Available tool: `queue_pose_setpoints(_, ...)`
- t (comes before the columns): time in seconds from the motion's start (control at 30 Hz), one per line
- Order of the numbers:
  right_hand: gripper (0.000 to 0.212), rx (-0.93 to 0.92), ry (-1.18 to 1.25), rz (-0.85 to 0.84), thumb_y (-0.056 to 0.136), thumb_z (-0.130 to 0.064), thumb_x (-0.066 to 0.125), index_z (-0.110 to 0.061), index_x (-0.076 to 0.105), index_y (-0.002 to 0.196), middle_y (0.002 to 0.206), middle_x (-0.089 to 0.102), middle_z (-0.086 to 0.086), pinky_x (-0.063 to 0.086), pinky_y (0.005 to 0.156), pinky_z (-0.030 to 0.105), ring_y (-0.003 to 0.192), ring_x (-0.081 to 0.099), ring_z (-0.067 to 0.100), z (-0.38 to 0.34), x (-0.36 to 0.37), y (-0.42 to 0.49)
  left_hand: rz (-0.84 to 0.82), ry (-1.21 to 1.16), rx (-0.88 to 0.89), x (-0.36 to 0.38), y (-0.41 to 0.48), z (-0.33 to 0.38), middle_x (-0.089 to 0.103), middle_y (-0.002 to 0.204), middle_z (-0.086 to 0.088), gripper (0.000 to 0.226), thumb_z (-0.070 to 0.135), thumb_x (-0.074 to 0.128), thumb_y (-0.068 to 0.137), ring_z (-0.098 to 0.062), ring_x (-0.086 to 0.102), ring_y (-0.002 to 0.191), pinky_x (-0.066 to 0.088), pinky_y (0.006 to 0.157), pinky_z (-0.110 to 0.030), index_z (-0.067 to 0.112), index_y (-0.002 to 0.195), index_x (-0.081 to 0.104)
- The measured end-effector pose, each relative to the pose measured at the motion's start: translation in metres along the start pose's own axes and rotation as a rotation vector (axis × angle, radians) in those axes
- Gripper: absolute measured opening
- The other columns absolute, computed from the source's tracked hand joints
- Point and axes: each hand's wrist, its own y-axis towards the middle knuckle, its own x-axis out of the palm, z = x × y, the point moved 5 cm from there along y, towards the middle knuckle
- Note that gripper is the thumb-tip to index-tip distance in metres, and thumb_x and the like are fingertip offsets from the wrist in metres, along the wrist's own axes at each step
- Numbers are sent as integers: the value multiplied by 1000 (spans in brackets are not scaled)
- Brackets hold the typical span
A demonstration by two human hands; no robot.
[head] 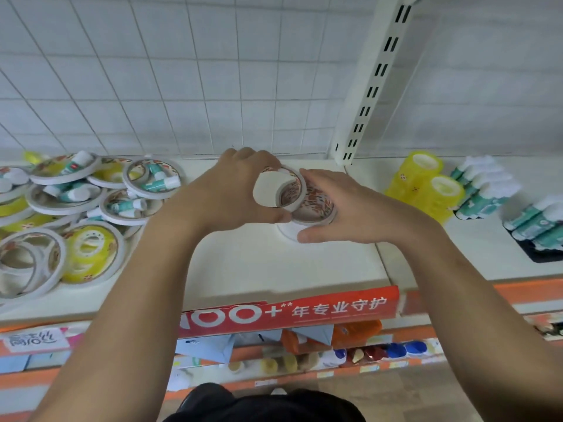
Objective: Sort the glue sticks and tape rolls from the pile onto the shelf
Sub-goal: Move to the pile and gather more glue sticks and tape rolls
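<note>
My left hand (231,190) grips a white tape roll (278,190), tilted on edge, just above a short stack of white tape rolls (316,208) standing mid-shelf. My right hand (344,205) curls round the right side of that stack, thumb at its base. A mixed pile of white and yellow tape rolls with teal-and-white glue sticks (76,202) lies on the shelf to the left. Sorted yellow tape rolls (426,184) and rows of glue sticks (484,190) stand on the right.
The white shelf board (274,269) has a wire grid back panel (182,86) and a slotted upright post (374,80). A red banner (304,312) runs along the front edge. More glue sticks on a black tray (539,229) sit far right. Lower shelves hold other goods.
</note>
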Motion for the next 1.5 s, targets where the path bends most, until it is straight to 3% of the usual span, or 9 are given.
queue_pose_setpoints(0.1,102,75,-46,-39,67,-64,78,-30,28,150,149,38,-9,35,112,35,137,34,10,13,-6,-8,-14,5,28,4,9,10,50,120,10,80,63,72,61,-13,37,112,40,94,-33,32,129,47)
queue_pose_setpoints(0.23,74,77,23,-37,69,-52,83,-35,49,132,121,55,-23,38,81,1,101,48,-16,23,-13,-18,-41,-20,44,16,22,22,50,117,10,83,66,70,57,-13,37,110,41,92,-33,32,128,46)
queue_pose_setpoints(0.4,77,141,4,-27,67,-63,78,-37,50,134,125,54,-21,39,81,16,110,50,-1,36,-8,-23,-101,-4,35,36,28,24,48,124,10,85,63,75,60,-14,36,119,41,98,-37,32,132,42)
queue_pose_setpoints(0.6,80,157,-20,-19,65,-66,77,-34,49,133,122,55,-19,43,80,18,104,54,2,37,-11,-22,-160,14,-57,35,20,11,25,152,10,123,69,78,52,-11,16,140,27,104,-34,29,151,16)
queue_pose_setpoints(0.73,86,168,-36,-29,61,-69,77,-32,48,133,120,56,-17,49,89,31,106,56,6,33,-12,-17,-195,49,-209,32,14,-7,49,135,8,105,68,78,54,-16,42,123,41,97,-36,25,141,37)
queue_pose_setpoints(0.87,76,170,-44,-39,61,-66,80,-29,55,123,108,61,-15,53,85,33,96,59,6,29,-12,-12,-198,11,-203,36,15,-3,61,112,9,77,68,77,57,-12,58,96,51,84,-37,27,119,56)
queue_pose_setpoints(1.03,59,168,-32,-32,62,-60,83,-30,61,107,92,64,-16,51,71,24,84,60,1,28,-17,-9,-141,44,-198,36,19,2,65,101,6,76,71,77,51,-13,60,88,53,79,-40,24,108,63)
queue_pose_setpoints(1.2,58,168,-24,-18,59,-58,85,-30,62,105,92,68,-14,56,76,32,85,64,4,29,-16,-7,-112,85,-190,36,18,3,67,97,5,79,76,74,49,-16,62,89,54,81,-42,22,107,66)
queue_pose_setpoints(1.5,64,211,-27,46,56,-61,84,-27,58,104,93,64,-12,57,73,37,81,63,8,35,-8,-9,-83,81,-160,39,16,1,66,90,10,64,67,76,59,-9,60,79,50,67,-29,24,105,64)
